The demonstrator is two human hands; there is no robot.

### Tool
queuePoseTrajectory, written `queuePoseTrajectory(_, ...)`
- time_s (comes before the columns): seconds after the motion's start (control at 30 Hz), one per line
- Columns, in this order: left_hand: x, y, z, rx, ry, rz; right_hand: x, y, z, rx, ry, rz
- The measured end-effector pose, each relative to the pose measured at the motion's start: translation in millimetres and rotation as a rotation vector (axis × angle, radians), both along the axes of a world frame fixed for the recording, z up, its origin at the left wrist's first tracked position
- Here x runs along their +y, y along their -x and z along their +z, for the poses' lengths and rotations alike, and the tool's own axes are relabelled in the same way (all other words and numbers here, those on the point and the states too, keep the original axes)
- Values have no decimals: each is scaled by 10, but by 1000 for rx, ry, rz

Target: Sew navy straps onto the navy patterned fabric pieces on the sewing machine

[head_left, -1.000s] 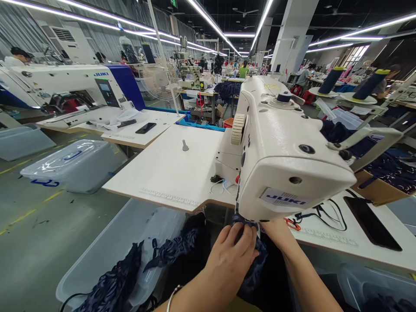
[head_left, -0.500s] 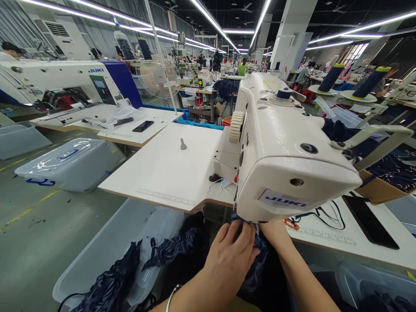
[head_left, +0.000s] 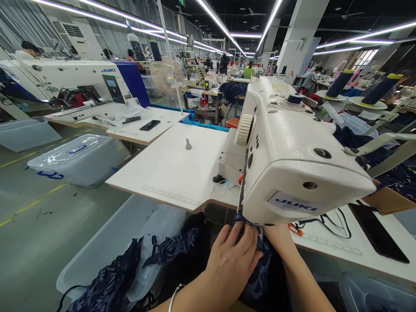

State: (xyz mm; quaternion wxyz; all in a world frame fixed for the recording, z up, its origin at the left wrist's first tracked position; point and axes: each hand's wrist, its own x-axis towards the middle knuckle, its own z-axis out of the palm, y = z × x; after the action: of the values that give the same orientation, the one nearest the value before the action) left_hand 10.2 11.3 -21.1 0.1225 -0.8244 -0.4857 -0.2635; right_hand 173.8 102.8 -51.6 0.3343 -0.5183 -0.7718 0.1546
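A navy patterned bra (head_left: 260,264) hangs below the head of the white JUKI sewing machine (head_left: 292,143), its upper edge by the needle area. My left hand (head_left: 238,247) is closed on the fabric, fingers curled over it just left of the machine head. Behind the head's lower edge reaches my right hand (head_left: 276,234), close to the same cloth; its fingers are hidden, so I cannot tell their grip. More navy bras (head_left: 113,268) lie over the clear plastic bin (head_left: 97,234) at lower left.
The white worktable (head_left: 172,164) carries a small grey metal piece (head_left: 188,144). To the right lie orange-handled snips (head_left: 295,229), a dark strap (head_left: 341,225) and a black phone-like slab (head_left: 378,234). A lidded bin (head_left: 78,158) stands on the floor at left; a fan (head_left: 167,78) is farther back.
The camera view has shifted slightly, so the machine and table sit farther right. Both hands stay at the fabric beneath the machine head, with little visible movement.
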Motion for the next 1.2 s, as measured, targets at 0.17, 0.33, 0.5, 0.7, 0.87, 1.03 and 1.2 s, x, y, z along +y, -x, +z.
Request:
queuePoseTrajectory(0.17, -14, 24, 4, -6, 36, 23, -262, -32, 75, 169, 99, -104)
queuePoseTrajectory(0.33, -1, 0, 26, 22, 42, -6, -654, -146, 161, 314, 301, -74)
queuePoseTrajectory(0.5, 6, -31, 36, 99, 1, -47, -910, -214, 136, 361, 573, 103)
queuePoseTrajectory(0.7, -21, -40, -43, 169, 17, -65, -919, -187, 115, 455, 591, 158)
queuePoseTrajectory(0.87, -66, 43, 118, -37, 200, -193, -1023, -215, 252, 467, 504, 245)
queuePoseTrajectory(1.03, -166, 207, 394, -312, 752, -528, -1126, -146, 493, 312, 59, 373)
queuePoseTrajectory(1.2, -176, 268, 302, -529, 962, -349, -899, 23, 431, -197, -577, 170)
